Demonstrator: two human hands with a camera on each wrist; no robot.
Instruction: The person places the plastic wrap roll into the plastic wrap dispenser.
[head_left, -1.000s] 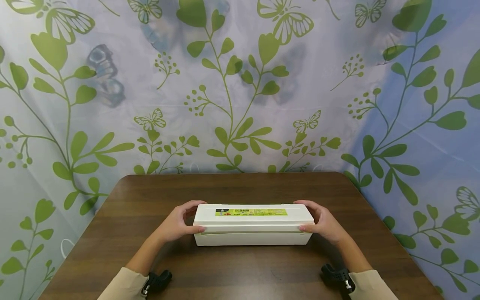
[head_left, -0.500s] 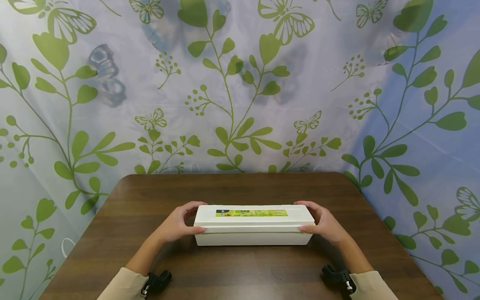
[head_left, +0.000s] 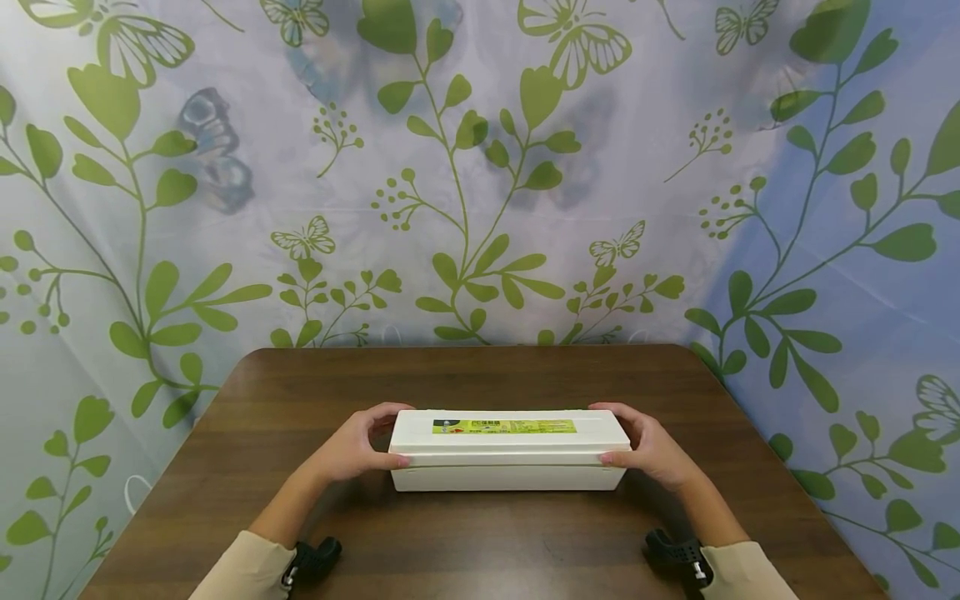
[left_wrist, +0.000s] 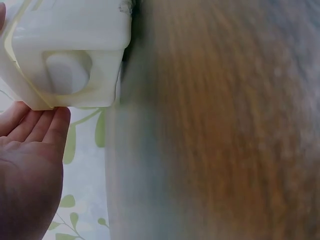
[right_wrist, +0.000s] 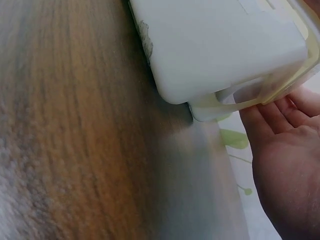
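Observation:
A long white cling film dispenser lies crosswise on the brown wooden table, its lid down and a yellow-green label on top. At its left end my left hand grips it, thumb on the front edge and fingers round the back. My right hand holds the right end in the same way. A round cutout shows in the end of the dispenser in the left wrist view, above my fingertips. In the right wrist view, fingers reach to the lid's edge; the thumb is mostly out of that view.
The wood-grain table has rounded far corners. Behind it hangs a pale curtain printed with green leaves and butterflies. Black straps sit on both wrists at the cuffs of beige sleeves. A thin white loop shows beyond the left table edge.

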